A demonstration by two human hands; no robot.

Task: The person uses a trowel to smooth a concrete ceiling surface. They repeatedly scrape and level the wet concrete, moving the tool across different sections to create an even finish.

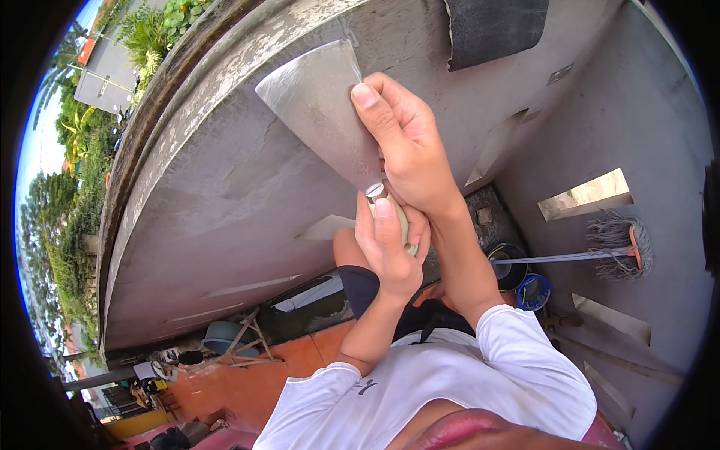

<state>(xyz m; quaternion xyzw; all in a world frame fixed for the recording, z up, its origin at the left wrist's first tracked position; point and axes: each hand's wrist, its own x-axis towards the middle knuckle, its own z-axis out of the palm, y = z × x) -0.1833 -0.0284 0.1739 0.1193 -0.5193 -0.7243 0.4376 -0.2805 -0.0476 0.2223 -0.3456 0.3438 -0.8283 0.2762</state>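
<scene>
A wide putty knife [324, 112] is held up in front of me, its broad metal blade flaring toward the upper left. My left hand [393, 255] is closed around the pale handle, with the thumb lying near the base of the blade. Most of the handle is hidden by the fingers. My right hand [414, 146] sits higher, its thumb pressed on the blade's right edge and its other fingers partly hidden behind the metal. Behind the tool rises a grey plastered wall [217, 210]; I cannot tell whether the blade touches it.
A black sheet [496, 30] hangs on the wall at the upper right. On the right, a mop [626, 247] leans head-up by a black bucket [510, 266] and a blue-rimmed bucket [533, 292]. A wooden stand [244, 341] is on the orange floor [300, 365] at lower left.
</scene>
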